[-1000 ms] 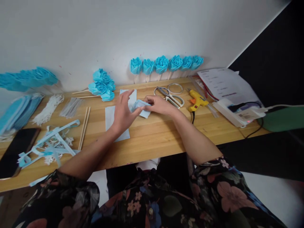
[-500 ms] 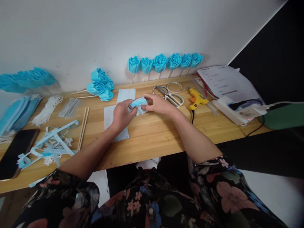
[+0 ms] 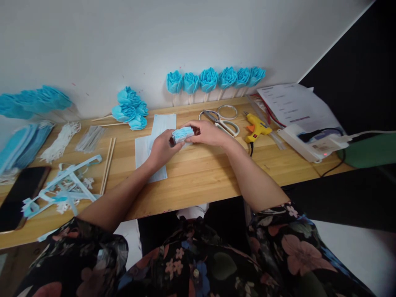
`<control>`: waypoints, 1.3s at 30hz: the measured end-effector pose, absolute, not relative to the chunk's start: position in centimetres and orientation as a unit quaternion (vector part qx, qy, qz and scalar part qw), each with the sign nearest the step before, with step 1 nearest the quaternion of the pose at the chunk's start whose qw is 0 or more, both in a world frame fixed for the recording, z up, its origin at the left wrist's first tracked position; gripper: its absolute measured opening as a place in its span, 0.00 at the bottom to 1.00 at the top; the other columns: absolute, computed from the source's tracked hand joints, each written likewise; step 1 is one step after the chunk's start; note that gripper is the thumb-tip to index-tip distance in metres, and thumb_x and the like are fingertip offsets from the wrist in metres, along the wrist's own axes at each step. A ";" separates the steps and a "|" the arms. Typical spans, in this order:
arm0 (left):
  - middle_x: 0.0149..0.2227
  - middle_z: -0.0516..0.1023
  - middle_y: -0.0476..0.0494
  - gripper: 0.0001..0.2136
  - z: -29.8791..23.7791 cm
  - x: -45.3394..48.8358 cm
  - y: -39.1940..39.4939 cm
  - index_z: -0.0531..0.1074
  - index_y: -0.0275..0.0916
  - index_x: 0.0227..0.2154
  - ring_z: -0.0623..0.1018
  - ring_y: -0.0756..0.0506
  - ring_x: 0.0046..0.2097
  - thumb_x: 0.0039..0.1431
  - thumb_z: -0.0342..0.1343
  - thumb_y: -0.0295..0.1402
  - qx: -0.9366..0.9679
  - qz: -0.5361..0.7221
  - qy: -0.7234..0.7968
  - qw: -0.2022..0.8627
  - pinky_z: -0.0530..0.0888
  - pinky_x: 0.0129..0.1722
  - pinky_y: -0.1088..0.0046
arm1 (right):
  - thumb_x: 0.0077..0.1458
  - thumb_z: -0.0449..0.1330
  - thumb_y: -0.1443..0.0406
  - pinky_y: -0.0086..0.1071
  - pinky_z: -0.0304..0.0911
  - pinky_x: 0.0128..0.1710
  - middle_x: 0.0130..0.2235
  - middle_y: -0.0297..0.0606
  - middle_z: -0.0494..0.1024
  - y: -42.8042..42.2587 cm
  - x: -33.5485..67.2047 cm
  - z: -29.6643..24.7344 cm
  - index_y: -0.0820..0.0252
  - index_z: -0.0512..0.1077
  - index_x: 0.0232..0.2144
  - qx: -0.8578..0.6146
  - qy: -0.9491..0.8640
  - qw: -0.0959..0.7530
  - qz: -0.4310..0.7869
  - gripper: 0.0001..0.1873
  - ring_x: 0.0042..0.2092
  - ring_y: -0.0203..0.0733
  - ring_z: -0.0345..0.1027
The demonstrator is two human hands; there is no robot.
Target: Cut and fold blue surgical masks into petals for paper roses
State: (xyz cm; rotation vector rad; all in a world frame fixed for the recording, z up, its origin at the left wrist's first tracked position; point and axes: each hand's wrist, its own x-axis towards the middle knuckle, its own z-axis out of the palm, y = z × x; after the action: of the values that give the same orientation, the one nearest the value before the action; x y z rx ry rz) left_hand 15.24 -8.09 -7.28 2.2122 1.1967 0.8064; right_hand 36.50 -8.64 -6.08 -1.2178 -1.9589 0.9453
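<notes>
Both of my hands meet over the middle of the wooden table (image 3: 198,181). My left hand (image 3: 161,149) and my right hand (image 3: 208,133) pinch a small folded piece of light blue sheet (image 3: 182,134) between their fingers, just above the tabletop. Flat pale blue sheets (image 3: 161,123) lie under and behind my left hand. A heap of blue folded flowers (image 3: 130,109) rests to the left of the sheets.
Several blue flowers on sticks (image 3: 213,78) lean on the wall. Scissors (image 3: 221,121), a ring (image 3: 227,111) and a yellow glue gun (image 3: 256,128) lie right of my hands. Papers (image 3: 293,105) and a white box (image 3: 312,144) sit far right. Wooden sticks (image 3: 107,165), blue strips (image 3: 62,185), a phone (image 3: 17,198) lie left.
My left hand, open over the sheets a second ago, has closed on the blue piece. Both hands have folded it into a tighter bundle and lifted it slightly.
</notes>
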 end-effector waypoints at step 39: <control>0.24 0.71 0.50 0.11 -6.4 15.3 -9.1 0.75 0.38 0.37 0.67 0.50 0.26 0.55 0.59 0.39 0.817 0.266 0.463 0.217 0.59 0.28 0.73 | 0.46 0.63 0.62 0.31 0.53 0.33 0.29 0.32 0.72 -9.1 36.2 -5.5 0.60 0.69 0.30 -0.498 -0.762 0.250 0.329 0.08 0.31 0.36 0.62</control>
State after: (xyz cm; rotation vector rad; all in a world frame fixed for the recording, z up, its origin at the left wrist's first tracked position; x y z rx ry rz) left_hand 15.25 -9.12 -6.40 2.2639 1.2820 0.7376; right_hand 36.24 -9.06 -5.49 -1.3570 -2.0744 0.8971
